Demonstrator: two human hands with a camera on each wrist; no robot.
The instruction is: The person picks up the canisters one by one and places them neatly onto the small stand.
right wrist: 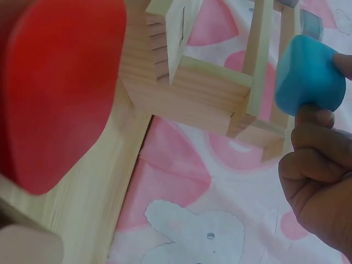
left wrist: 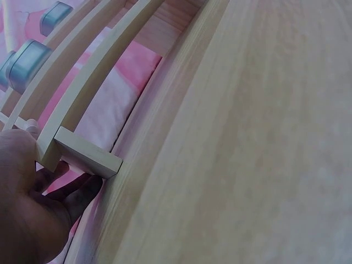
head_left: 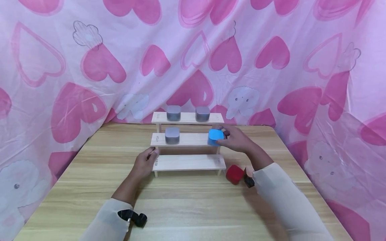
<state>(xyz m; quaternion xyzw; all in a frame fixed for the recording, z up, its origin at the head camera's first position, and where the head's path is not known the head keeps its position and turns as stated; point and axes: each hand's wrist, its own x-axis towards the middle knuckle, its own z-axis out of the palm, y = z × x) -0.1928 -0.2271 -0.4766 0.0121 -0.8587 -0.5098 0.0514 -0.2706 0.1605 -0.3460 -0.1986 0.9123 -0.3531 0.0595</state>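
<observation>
Blue block (head_left: 215, 136): at the right end of the middle shelf (head_left: 193, 139); whether it bears on the wood or hangs just over it, I cannot tell
Right hand (head_left: 236, 138): pinches the blue block, thumb against one side and fingers against another; a hold by the sides seems chosen to leave the underside free
Left hand (head_left: 144, 163): grips the left end of the rack (head_left: 187, 167), thumb above and fingers curled beneath, by a leg; probably a bracing hold, as the rack looks light enough to slide or tip
Grey blocks: two on the top shelf, one (head_left: 173, 113) towards its left end, one (head_left: 202, 113) towards its right; a third (head_left: 172, 135) near the left end of the middle shelf, opposite the blue block, so the spacing looks like pairs
Rack: steps up away from the person, which leaves each shelf within reach from the front
Red block (head_left: 234, 174): on the table (head_left: 193, 207), just beside the right end of the bottom shelf; neither hand touches it
Cloth (head_left: 187, 50): heart-printed, hangs behind the table's back edge
</observation>
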